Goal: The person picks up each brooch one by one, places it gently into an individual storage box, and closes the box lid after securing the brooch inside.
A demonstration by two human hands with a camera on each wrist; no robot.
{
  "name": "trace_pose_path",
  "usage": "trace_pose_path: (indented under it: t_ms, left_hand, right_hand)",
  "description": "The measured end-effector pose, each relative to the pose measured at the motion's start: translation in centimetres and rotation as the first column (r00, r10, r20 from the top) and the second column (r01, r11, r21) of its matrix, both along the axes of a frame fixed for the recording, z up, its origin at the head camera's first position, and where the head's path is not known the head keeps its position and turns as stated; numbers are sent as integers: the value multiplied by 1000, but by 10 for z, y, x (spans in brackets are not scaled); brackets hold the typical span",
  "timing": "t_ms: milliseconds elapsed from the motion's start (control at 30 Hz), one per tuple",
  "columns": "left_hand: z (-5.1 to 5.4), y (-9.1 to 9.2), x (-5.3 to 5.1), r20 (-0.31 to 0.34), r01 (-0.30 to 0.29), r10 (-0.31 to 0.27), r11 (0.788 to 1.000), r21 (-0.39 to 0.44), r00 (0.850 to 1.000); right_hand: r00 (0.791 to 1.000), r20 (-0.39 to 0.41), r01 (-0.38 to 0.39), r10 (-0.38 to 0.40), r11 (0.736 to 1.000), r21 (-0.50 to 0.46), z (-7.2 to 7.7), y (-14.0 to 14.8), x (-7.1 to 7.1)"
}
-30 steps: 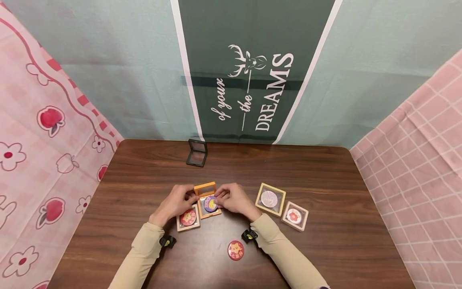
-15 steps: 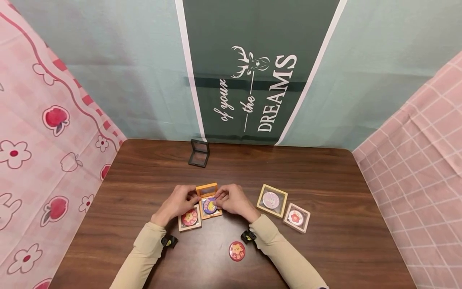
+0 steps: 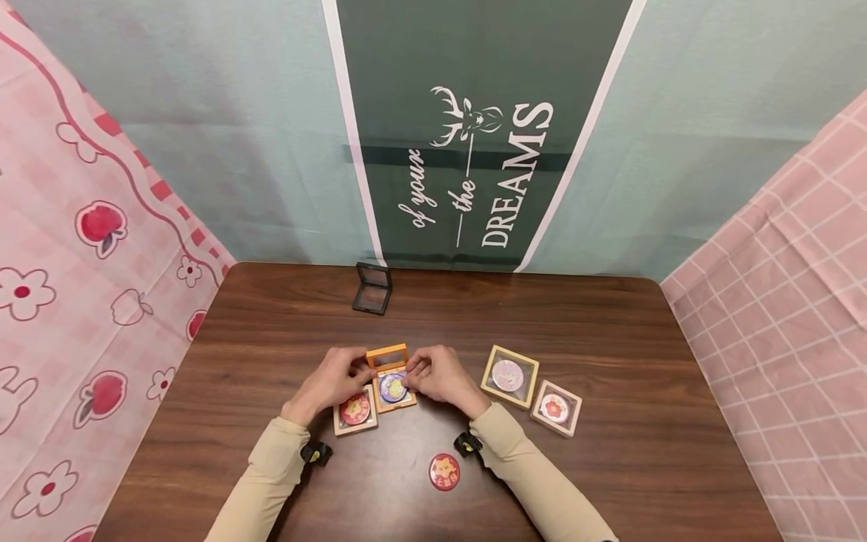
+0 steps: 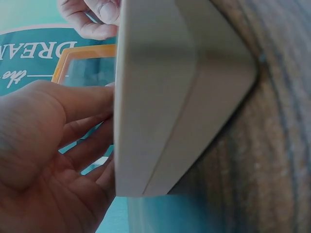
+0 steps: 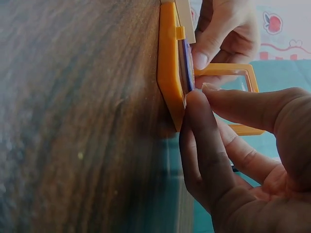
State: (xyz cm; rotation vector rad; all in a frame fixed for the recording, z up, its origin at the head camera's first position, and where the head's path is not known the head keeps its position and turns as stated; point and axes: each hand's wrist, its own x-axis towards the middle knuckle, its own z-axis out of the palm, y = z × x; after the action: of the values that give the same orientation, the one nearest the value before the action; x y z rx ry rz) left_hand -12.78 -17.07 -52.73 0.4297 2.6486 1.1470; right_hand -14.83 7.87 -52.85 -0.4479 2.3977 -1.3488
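In the head view, an orange display case [image 3: 387, 350] stands on the table with its lid raised. A round purple badge [image 3: 393, 388] lies in its base, slightly raised at the right in the right wrist view. My left hand [image 3: 336, 380] holds the case's left side near the hinge, thumb by the badge. With thumb and forefinger, my right hand [image 3: 436, 375] pinches the badge's right edge [image 5: 188, 73]. A pale closed case [image 3: 357, 430] with a red badge [image 3: 355, 409] sits under my left fingers; its side hides much of the left wrist view.
An open black case [image 3: 372, 298] stands near the table's back edge. On the right are a yellow case [image 3: 510, 397] and a pink case [image 3: 557, 429], each holding a badge. A loose red badge [image 3: 444, 472] lies between my forearms on the wooden table [image 3: 609, 346].
The purple badge's face has turned from plain to glinting, so its tilt has shifted slightly in the case. Both hands stay nearly in place.
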Motion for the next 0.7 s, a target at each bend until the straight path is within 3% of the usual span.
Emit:
trace_pose_path:
  t_ms: [233, 400, 700]
  left_hand:
    - [5, -1, -1, -34, 28, -27, 999, 24, 999]
    - [9, -2, 2, -63, 32, -29, 998, 48, 998]
    - [14, 0, 5, -82, -5, 11, 998, 70, 997]
  right_hand:
    - [1000, -3, 10, -10, 1000, 24, 1, 1, 1]
    - [1000, 8, 12, -13, 992, 125, 3, 0, 4]
    - [996, -20, -82, 89, 967, 243, 7, -4, 12]
